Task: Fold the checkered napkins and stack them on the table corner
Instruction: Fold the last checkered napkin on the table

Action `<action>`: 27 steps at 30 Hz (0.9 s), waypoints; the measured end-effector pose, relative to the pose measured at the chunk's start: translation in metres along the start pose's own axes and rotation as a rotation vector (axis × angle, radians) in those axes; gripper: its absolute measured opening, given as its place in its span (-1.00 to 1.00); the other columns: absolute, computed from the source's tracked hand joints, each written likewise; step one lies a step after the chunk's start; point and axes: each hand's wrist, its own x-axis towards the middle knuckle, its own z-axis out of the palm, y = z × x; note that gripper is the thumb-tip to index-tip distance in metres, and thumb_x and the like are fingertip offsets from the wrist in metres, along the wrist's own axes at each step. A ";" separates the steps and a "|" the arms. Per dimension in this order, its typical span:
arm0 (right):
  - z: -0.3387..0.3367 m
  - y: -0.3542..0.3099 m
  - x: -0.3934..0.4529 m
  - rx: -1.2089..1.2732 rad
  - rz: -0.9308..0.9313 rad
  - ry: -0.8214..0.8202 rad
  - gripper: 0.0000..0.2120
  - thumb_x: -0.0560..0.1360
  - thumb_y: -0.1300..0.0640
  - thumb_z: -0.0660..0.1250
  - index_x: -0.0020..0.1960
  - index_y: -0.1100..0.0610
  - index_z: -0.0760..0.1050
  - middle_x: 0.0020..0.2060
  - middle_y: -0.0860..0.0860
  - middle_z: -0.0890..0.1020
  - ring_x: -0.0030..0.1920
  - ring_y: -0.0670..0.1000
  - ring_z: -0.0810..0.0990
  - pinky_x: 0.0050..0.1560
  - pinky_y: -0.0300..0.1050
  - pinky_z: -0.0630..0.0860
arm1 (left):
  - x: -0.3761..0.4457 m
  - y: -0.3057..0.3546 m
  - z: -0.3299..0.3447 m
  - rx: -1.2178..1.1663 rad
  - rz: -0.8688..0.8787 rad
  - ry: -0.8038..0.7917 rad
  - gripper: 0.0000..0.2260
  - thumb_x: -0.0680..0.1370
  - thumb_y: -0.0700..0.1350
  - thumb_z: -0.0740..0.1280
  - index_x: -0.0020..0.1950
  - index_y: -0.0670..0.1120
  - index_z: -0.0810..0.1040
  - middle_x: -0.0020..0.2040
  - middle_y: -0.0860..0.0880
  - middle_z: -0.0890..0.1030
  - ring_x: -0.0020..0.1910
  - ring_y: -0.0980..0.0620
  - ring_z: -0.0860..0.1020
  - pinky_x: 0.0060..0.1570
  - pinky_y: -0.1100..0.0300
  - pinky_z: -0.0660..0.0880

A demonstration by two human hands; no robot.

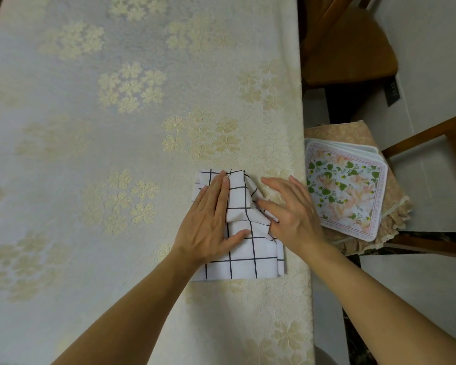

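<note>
A white napkin with a black grid (pixel 241 255) lies partly folded on the table near its right edge. Its upper right part is rumpled and raised. My left hand (pixel 211 219) lies flat on the napkin's left half, fingers straight, thumb spread across the cloth. My right hand (pixel 291 209) rests with straight fingers on the napkin's right edge, thumb against the rumpled fold. Only this one napkin is in view.
A cream tablecloth with gold flower clusters (pixel 116 127) covers the table, whose right edge runs down the frame. Beside it a wooden chair (pixel 432 135) carries a stack of floral place mats (pixel 345 191) on a beige lace cloth. A second chair (pixel 348 48) stands farther back.
</note>
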 end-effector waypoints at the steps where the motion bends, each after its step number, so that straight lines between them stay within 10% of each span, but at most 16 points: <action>1: 0.001 -0.001 0.001 -0.013 -0.023 0.018 -0.86 0.40 0.25 0.54 -0.05 0.20 0.68 0.22 0.18 0.59 0.22 0.19 0.56 0.42 0.24 0.31 | 0.000 0.000 0.000 0.000 -0.002 0.002 -0.07 0.54 0.39 0.14 0.62 -0.22 -0.13 0.64 -0.16 -0.04 0.62 -0.03 -0.05 0.58 0.07 -0.08; 27: -0.002 0.001 0.028 -0.040 0.162 0.072 -0.84 0.58 0.15 0.33 -0.04 0.24 0.60 0.17 0.14 0.54 0.10 0.20 0.53 0.23 0.14 0.45 | 0.001 -0.005 0.000 0.094 -0.004 -0.010 -0.07 0.55 0.41 0.12 0.62 -0.23 -0.10 0.64 -0.16 -0.04 0.62 -0.04 -0.05 0.57 -0.03 0.03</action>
